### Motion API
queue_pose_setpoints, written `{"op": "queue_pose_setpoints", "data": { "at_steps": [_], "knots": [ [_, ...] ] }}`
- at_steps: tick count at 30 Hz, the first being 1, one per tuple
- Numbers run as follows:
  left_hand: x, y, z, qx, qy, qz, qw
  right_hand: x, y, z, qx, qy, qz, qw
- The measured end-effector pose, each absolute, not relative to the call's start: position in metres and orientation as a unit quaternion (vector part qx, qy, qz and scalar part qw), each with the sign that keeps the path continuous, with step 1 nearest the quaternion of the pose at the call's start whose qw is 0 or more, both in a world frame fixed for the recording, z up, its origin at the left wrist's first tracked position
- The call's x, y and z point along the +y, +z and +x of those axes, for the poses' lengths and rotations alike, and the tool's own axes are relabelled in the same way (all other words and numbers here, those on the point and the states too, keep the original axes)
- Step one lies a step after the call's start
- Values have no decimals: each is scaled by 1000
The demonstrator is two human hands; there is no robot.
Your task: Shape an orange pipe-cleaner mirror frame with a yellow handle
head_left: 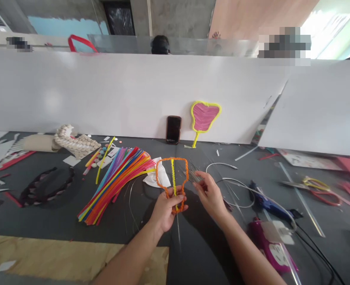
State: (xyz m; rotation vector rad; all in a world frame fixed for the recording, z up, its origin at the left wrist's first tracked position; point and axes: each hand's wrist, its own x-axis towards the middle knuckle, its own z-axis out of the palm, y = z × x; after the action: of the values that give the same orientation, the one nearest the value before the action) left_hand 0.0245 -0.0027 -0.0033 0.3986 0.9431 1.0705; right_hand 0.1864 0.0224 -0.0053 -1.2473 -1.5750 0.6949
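Note:
My left hand (164,211) is closed around the lower, narrow part of an orange pipe-cleaner outline (187,170), held upright above the table. A yellow pipe cleaner (173,176) runs down the middle of this outline, and a thin wire sticks out below my fingers. Just to the right, my right hand (210,196) has bent fingers closed at a bunch of thin wires (189,173); how many it grips cannot be made out. Behind my left hand lie a crumpled white piece (159,176) and a fanned bundle of coloured pipe cleaners (118,186).
A finished-looking pink shape with yellow edging (206,116) and a phone (174,130) lean on the white partition (118,91). On the right are a blue glue gun (269,206), scissors (320,190) and a magenta power strip (272,249). A dark braided band (47,190) lies left.

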Motion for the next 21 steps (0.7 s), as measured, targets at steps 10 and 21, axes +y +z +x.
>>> {"op": "queue_pose_setpoints", "data": {
  "at_steps": [10,21],
  "knots": [
    [-7,-1,29,430,449,166,766,26,-15,189,-727,245,-456,451],
    [-6,-2,30,427,455,176,762,28,-17,189,-795,173,-409,413]
  ]
}}
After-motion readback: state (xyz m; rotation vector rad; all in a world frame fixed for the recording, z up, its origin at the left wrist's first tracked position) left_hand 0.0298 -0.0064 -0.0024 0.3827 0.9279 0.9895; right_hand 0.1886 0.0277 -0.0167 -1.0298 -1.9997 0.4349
